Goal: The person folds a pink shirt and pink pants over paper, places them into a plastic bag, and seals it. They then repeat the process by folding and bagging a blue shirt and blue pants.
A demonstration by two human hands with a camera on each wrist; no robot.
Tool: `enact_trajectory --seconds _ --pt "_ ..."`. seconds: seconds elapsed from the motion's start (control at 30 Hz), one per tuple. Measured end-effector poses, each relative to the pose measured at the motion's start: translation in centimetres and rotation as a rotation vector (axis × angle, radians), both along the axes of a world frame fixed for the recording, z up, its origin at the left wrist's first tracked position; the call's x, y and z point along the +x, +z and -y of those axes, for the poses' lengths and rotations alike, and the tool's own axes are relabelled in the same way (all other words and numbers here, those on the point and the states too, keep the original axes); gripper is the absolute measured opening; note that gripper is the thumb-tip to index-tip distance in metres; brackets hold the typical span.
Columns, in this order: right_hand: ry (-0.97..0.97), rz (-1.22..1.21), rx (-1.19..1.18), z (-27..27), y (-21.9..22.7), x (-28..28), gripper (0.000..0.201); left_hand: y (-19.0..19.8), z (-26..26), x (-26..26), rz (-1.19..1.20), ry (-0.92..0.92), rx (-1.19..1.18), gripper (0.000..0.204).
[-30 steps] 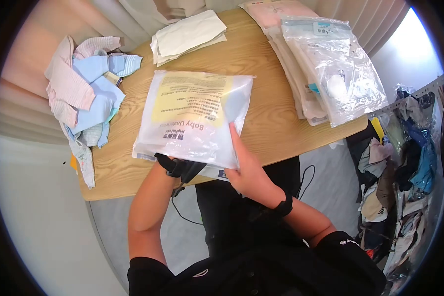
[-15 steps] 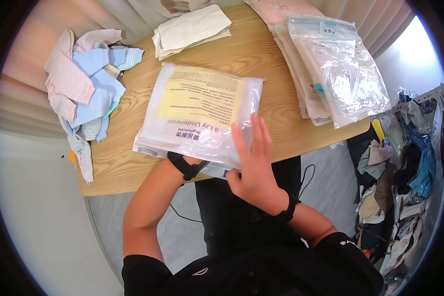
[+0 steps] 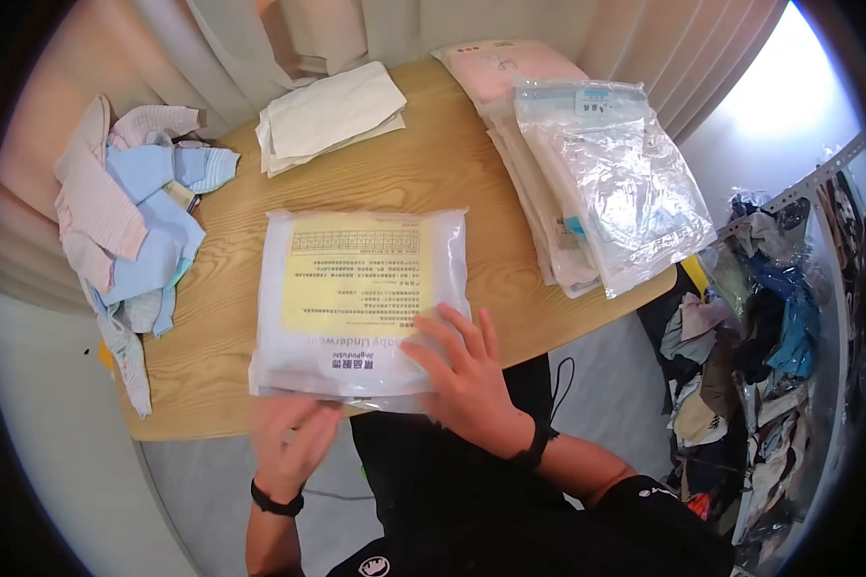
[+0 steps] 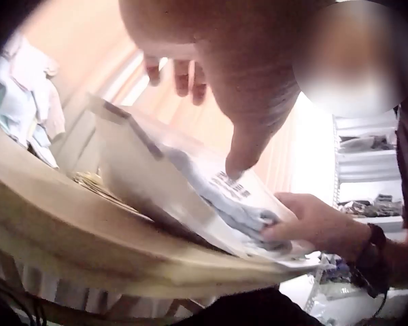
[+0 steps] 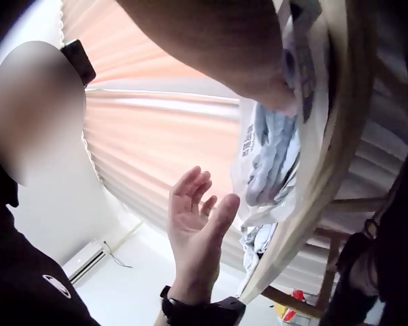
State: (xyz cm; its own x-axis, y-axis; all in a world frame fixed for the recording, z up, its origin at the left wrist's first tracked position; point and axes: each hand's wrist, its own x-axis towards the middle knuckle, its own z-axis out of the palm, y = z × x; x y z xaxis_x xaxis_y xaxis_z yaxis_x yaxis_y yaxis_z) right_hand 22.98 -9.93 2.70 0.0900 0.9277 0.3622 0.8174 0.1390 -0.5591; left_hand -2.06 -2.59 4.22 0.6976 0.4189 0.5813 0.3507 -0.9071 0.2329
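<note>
A translucent plastic clothing bag (image 3: 356, 279) with a yellow printed panel and the words "Baby Underwear" lies at the table's front edge. Folded pale blue clothing (image 5: 275, 156) shows inside it through the side facing the person. My right hand (image 3: 473, 385) holds the bag's near right corner, fingers spread over the top; the thumb is hidden in the head view. Blurred in the head view, my left hand (image 3: 293, 442) is at the near left edge. The right wrist view shows that left hand (image 5: 200, 234) apart from the bag, fingers loosely bent, nothing in it.
Baby clothes (image 3: 130, 221) in pink and blue lie heaped at the table's left. White sheets (image 3: 332, 111) are stacked at the back. Filled clear bags (image 3: 616, 183) and a pink package (image 3: 500, 67) pile up at the right. Beyond stands a rack (image 3: 779, 317) of bagged clothes.
My left hand, earlier hidden under or inside the bag, has come out before its near edge. The bag now lies straighter, and my right hand stays by its near right corner.
</note>
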Motion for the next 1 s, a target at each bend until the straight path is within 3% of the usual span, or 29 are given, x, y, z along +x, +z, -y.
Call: enact_trajectory --seconds 0.03,0.1,0.13,0.2,0.37,0.47,0.53,0.57,0.63,0.67,0.73,0.8,0.83,0.9,0.93,1.0 --pt "0.005 0.043 0.041 -0.2 -0.6 0.2 0.051 0.0 -0.3 0.0 0.011 -0.004 0.002 0.053" --pt "0.024 0.098 0.089 -0.6 -0.9 0.5 0.047 1.1 -0.8 1.8 0.138 0.463 -0.179 0.057" --pt "0.017 0.090 0.130 -0.7 -0.9 0.5 0.042 1.0 -0.7 2.1 0.151 0.473 -0.173 0.057" --pt "0.015 0.089 0.179 -1.1 -1.0 0.8 0.038 0.7 -0.7 2.5 0.072 0.484 -0.423 0.058" --pt "-0.053 0.073 0.226 -1.2 -1.0 1.6 0.026 -2.5 0.5 3.7 0.318 0.539 -0.422 0.042" --pt "-0.043 0.080 0.250 -1.2 -1.2 1.9 0.021 -3.6 1.6 3.6 0.452 0.511 -0.491 0.040" --pt "-0.045 0.154 0.042 -0.6 -0.7 1.5 0.032 -4.1 1.8 4.0 0.520 0.517 -0.449 0.039" --pt "-0.042 0.161 0.046 -0.6 0.3 0.7 0.032 -4.3 1.7 3.9 0.537 0.516 -0.466 0.038" --pt "0.210 0.245 0.097 -0.6 2.6 -1.2 0.057 -4.2 1.5 3.7 0.563 0.510 -0.485 0.039" --pt "0.207 0.253 0.095 -0.3 2.4 -1.6 0.057 -3.7 1.4 3.5 0.525 0.469 -0.503 0.042" --pt "0.320 0.363 -0.159 0.4 1.2 -2.2 0.084 -2.2 1.4 2.5 0.494 0.424 -0.523 0.047" --pt "0.282 0.492 -0.152 0.9 -0.6 -1.9 0.072 -0.7 1.2 0.5 0.304 0.212 -0.688 0.059" --pt "0.253 0.525 -0.042 1.2 -1.8 -1.4 0.064 -1.2 0.9 -0.5 0.308 0.205 -0.688 0.059" --pt "0.233 0.530 0.085 1.7 -1.1 -0.6 0.042 -2.6 0.7 -2.0 0.578 0.075 -0.914 0.049" --pt "0.229 0.535 0.088 1.8 -0.7 0.2 0.042 -3.0 0.5 -2.1 0.580 0.069 -0.911 0.049" --pt "0.363 0.525 0.153 1.9 0.8 1.9 0.034 -3.2 0.1 -2.1 0.816 0.218 -1.041 0.032"
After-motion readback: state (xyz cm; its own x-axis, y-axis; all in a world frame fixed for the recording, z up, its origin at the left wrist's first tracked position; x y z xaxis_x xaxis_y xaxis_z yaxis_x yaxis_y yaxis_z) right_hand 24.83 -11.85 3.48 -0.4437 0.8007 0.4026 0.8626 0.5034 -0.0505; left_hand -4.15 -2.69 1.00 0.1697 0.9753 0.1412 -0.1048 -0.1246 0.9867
